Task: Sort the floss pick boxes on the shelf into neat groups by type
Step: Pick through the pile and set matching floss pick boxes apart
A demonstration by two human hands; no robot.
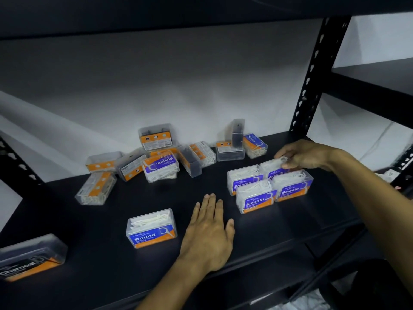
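Black metal shelving holds scattered floss pick boxes at the rear as a person's right hand closes its fingertips on the back-right Smooth box of a four-box cluster, while the left hand rests flat and empty beside a lone Round box.

Around the lone Round box the shelf lies bare, with a jumbled box pile blocking behind and four Smooth boxes to its right.
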